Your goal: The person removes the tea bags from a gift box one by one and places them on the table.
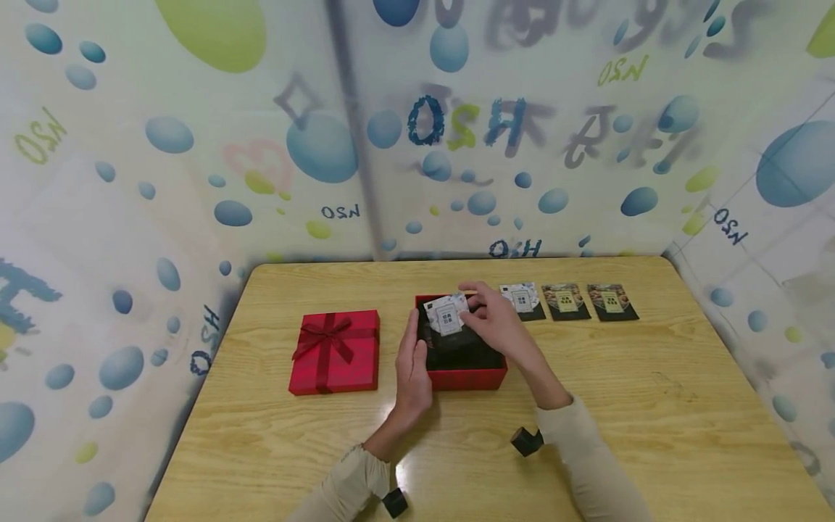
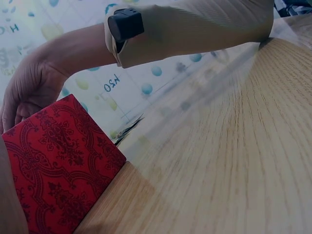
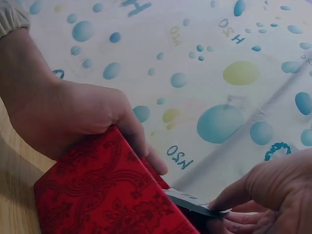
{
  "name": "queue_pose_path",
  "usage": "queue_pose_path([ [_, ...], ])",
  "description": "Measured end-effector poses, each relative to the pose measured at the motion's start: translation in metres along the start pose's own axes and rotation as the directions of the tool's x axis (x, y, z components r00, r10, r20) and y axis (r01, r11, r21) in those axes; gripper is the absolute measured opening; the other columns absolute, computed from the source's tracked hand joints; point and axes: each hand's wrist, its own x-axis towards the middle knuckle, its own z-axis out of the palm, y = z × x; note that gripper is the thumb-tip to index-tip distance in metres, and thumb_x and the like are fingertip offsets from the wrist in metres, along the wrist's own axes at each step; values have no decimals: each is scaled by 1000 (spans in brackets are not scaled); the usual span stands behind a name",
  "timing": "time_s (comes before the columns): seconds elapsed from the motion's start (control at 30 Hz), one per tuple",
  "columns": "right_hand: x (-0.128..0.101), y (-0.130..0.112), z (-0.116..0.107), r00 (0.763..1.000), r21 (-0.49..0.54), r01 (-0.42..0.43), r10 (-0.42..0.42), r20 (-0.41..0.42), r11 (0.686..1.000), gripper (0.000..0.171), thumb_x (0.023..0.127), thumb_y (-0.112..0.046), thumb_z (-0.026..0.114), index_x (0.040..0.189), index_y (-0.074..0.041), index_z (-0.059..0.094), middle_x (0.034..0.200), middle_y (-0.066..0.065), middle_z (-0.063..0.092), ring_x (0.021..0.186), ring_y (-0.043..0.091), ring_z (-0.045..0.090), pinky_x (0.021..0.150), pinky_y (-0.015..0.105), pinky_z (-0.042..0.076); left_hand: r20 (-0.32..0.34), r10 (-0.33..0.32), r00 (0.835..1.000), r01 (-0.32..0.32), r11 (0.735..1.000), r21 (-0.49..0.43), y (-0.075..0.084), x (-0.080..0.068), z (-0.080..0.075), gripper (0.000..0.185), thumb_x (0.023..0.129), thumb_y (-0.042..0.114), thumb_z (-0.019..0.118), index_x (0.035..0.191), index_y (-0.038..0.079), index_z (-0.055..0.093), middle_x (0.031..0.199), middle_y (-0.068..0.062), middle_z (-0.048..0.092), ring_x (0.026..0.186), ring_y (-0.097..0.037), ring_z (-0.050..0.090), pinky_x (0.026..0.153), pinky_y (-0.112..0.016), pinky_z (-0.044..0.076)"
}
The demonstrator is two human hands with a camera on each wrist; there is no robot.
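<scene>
Nearest me, my left hand (image 1: 414, 370) lies flat-fingered against the open red box (image 1: 466, 377) at mid surface (image 1: 652, 406). My right hand (image 1: 499, 319) pinches a white card (image 1: 447, 315) over it. Left lies the ribboned lid (image 1: 335, 351); three cards (image 1: 567, 301) sit far right. Bubble-printed walls (image 1: 196, 145) surround everything.

Lid (image 1: 335, 352) lies left of box (image 1: 467, 377); three packets (image 1: 567, 301) behind right.

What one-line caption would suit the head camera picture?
Right hand holds a packet over an open red box, steadied by the left hand.
</scene>
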Motion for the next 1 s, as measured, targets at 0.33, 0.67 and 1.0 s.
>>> queue_pose_path([
  [0.33, -2, 0, -19, 1000, 86, 4, -3, -2, 996, 43, 101, -5, 67, 143, -5, 56, 108, 19, 66, 73, 22, 57, 71, 32, 50, -4, 38, 999, -38, 999, -12, 1, -1, -1, 55, 111, 4, 32, 165, 5, 25, 171, -10, 26, 159, -27, 21, 124, -22, 15],
  [0.67, -11, 16, -39, 997, 148, -71, 74, -16, 986, 43, 102, -7, 65, 144, -2, 54, 108, 21, 68, 84, 19, 66, 70, 26, 53, -3, 40, 999, -40, 999, -6, 1, -1, -1, 55, 111, 4, 33, 165, 1, 25, 172, -10, 26, 159, -26, 21, 124, -20, 15],
  [1.0, -27, 39, -59, 984, 162, -167, 175, -37, 972, 46, 103, -11, 67, 145, -2, 53, 107, 16, 67, 84, 11, 65, 73, 28, 57, -9, 42, 999, -42, 999, -2, -1, -1, 0, 55, 110, 1, 33, 165, 1, 25, 171, -11, 26, 159, -26, 21, 123, -18, 15],
])
